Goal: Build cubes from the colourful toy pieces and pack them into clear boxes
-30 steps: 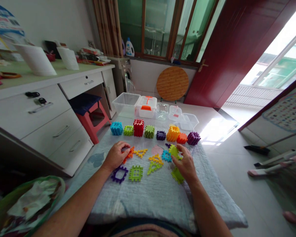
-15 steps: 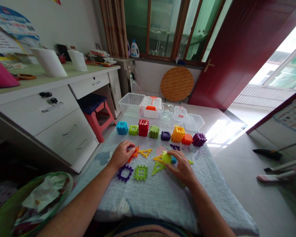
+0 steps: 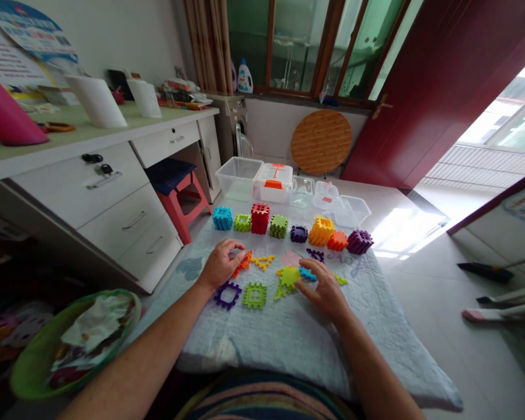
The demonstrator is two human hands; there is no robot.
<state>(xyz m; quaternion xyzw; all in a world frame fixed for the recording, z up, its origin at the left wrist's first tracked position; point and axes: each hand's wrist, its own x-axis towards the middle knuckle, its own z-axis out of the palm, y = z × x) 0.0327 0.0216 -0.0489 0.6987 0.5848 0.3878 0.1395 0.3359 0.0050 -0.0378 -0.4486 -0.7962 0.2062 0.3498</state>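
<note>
My left hand (image 3: 222, 265) is curled at the left of some orange interlocking pieces (image 3: 244, 264), its thumb and fingers against them; part of the pieces is hidden. My right hand (image 3: 326, 289) is open, fingers apart, just right of a yellow-green square piece (image 3: 290, 275) that overlaps a yellow-green triangle frame (image 3: 284, 290). A blue piece (image 3: 308, 274) lies by its fingers, partly covered. Between the hands is a yellow triangle frame (image 3: 263, 262). Nearer me are a purple square frame (image 3: 219, 296) and a green window-like square (image 3: 255, 287).
Behind the hands runs a row of stacked pieces, including a red stack (image 3: 260, 219) and a yellow stack (image 3: 321, 231). Clear plastic boxes (image 3: 240, 178) stand at the far edge of the cloth-covered table (image 3: 254, 341). A pink stool (image 3: 179, 201) is at the left.
My right hand has opened and drawn off the yellow-green square, which now lies uncovered. My left hand stays by the orange pieces. The whole view has shifted slightly.
</note>
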